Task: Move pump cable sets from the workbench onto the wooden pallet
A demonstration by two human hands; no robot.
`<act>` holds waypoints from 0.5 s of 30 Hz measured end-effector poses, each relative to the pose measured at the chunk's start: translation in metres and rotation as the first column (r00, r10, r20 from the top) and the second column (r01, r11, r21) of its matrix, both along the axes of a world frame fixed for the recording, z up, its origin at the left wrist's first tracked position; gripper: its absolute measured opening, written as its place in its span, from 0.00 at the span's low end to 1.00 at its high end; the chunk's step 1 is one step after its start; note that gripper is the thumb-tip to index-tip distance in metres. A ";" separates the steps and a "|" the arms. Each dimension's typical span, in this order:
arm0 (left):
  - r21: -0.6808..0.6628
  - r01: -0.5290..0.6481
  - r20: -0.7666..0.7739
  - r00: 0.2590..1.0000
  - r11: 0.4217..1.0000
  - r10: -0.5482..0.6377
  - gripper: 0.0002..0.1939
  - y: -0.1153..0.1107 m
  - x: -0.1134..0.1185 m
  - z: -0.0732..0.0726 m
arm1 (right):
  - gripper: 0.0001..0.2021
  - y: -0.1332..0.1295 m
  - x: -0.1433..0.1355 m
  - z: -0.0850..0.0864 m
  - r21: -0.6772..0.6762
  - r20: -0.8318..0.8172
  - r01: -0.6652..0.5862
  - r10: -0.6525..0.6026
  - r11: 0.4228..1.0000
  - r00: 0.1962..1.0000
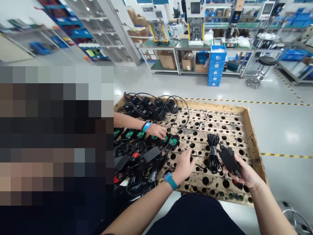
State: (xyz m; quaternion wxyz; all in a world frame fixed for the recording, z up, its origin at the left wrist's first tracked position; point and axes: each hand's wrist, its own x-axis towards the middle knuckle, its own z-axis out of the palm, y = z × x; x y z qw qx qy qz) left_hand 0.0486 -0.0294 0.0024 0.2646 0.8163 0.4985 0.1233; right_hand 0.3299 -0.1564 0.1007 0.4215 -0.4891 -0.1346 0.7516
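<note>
My right hand (248, 174) grips a black box-shaped power adapter (229, 160), tilted above the right part of the perforated board. Just left of the adapter, a tied bundle of black cable (213, 153) lies on the board. My left hand (184, 164), with a teal band at the wrist, hovers low over the holes left of that bundle. Its thumb and fingers are apart and I see nothing held in them. A thin black cable passes close by this hand. Left of it lie black parts with green round faces (173, 141).
A co-worker's hand (157, 130) with a blue wristband reaches onto the green-faced parts. Black devices with looping cables (156, 107) stand at the back left; adapters and coils (150, 155) crowd the left. A raised wooden rim (253, 140) borders the board.
</note>
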 end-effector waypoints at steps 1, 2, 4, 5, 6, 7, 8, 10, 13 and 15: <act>-0.120 -0.003 0.109 0.994 0.993 0.016 0.33 -0.010 0.018 -0.003 | 0.32 0.001 -0.001 0.002 0.007 0.002 -0.008 0.008 1.000 1.000; -0.246 -0.003 0.199 0.979 0.969 0.054 0.37 -0.019 0.039 -0.007 | 0.32 0.003 -0.003 0.004 0.015 0.004 -0.019 0.019 1.000 1.000; -0.432 0.012 0.337 0.930 0.902 0.149 0.43 -0.031 0.081 -0.012 | 0.33 0.004 -0.006 0.008 0.038 0.007 -0.036 0.036 0.999 0.999; -0.483 0.038 0.400 0.898 0.875 0.182 0.41 -0.033 0.101 -0.013 | 0.33 0.004 -0.008 0.010 0.046 0.008 -0.045 0.045 0.998 0.999; -0.518 0.052 0.446 0.868 0.854 0.218 0.35 -0.033 0.117 -0.013 | 0.32 0.004 -0.009 0.011 0.050 0.009 -0.056 0.055 0.997 0.998; -0.542 0.049 0.475 0.842 0.839 0.258 0.29 -0.032 0.129 -0.012 | 0.32 0.002 -0.009 0.013 0.051 0.012 -0.066 0.066 0.997 0.998; -0.557 0.023 0.483 0.822 0.830 0.302 0.23 -0.030 0.135 -0.009 | 0.32 0.000 -0.009 0.015 0.047 0.016 -0.077 0.077 0.996 0.997; -0.561 -0.079 0.454 0.803 0.824 0.386 0.16 -0.027 0.132 -0.002 | 0.31 -0.005 -0.005 0.018 0.026 0.037 -0.095 0.094 0.995 0.995; -0.515 -0.194 0.384 0.819 0.835 0.426 0.12 -0.031 0.093 0.016 | 0.29 -0.014 0.005 0.020 -0.022 0.142 -0.094 0.096 0.995 0.985; -0.493 -0.229 0.309 0.855 0.839 0.415 0.09 -0.038 0.056 0.030 | 0.29 -0.017 0.009 0.021 -0.025 0.236 -0.119 0.121 0.993 0.964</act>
